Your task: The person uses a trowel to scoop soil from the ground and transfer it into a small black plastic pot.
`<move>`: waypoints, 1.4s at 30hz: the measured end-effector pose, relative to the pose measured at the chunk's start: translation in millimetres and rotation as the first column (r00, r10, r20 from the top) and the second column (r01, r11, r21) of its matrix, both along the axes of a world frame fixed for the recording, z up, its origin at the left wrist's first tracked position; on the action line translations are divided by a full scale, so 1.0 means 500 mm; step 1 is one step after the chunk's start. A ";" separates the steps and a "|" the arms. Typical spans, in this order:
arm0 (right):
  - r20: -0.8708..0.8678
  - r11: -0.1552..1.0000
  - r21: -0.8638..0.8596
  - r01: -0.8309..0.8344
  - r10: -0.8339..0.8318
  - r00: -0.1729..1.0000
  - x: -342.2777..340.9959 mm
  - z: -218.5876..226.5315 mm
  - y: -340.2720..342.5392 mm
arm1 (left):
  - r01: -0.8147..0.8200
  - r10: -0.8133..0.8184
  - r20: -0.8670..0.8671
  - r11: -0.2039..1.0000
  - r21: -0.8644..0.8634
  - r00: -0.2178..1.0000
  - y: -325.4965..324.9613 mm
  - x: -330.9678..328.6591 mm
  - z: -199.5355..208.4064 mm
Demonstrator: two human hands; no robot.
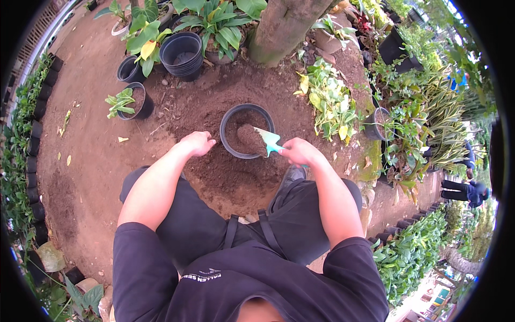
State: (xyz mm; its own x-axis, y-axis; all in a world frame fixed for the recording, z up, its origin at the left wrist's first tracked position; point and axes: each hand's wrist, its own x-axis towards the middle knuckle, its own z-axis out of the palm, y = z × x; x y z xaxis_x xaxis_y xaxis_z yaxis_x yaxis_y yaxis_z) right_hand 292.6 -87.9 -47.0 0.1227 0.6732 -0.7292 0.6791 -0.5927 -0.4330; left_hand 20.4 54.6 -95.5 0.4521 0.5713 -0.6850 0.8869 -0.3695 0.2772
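Observation:
In my right hand (300,152) is the handle of a small garden trowel (271,140) with a pale turquoise blade. The blade reaches over the right rim of a round black plastic pot (224,126) and carries a heap of dark soil (251,138). More soil lies inside the pot, lower than the rim. Just off the pot's left side, my left hand (198,143) hangs low over loose soil, its fingers loosely bent and slightly apart. It holds nothing that I can see. Loose brown soil (230,180) spreads around the pot, between my bent legs.
Beyond the pot stand stacked black pots (182,53), a potted seedling (140,102) and a tree trunk (281,32). Leafy cuttings (332,102) lie to the right. Rows of potted plants (413,252) line both sides. Another person (466,193) is far off at the right.

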 end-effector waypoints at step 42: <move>0.003 0.997 -0.033 0.070 -0.070 0.998 -0.006 0.041 0.014 | -0.191 0.186 0.064 0.977 0.093 0.981 0.010 0.078 -0.103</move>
